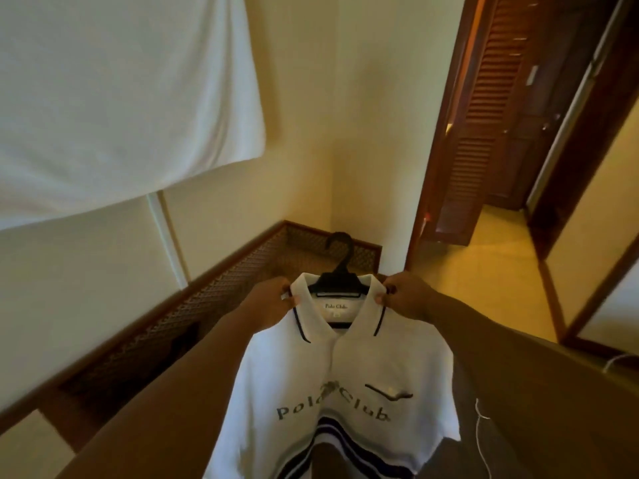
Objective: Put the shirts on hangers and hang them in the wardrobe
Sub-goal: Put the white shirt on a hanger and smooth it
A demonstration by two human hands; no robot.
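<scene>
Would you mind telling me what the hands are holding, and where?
Both hands hold the white polo shirt on its black hanger: left hand and right hand pinch its shoulders beside the collar.

Both arms stretched forward and slightly upward, bare to the frame's lower edge, converging toward the middle. Left hand (pixel 273 300) curled, thumb on top, pinching one side of a shirt collar (pixel 337 305). Right hand (pixel 404 297) at the same height, fingers (pixel 380 299) folded, pinching the opposite side. Hands apart, knuckles turned outward.
</scene>
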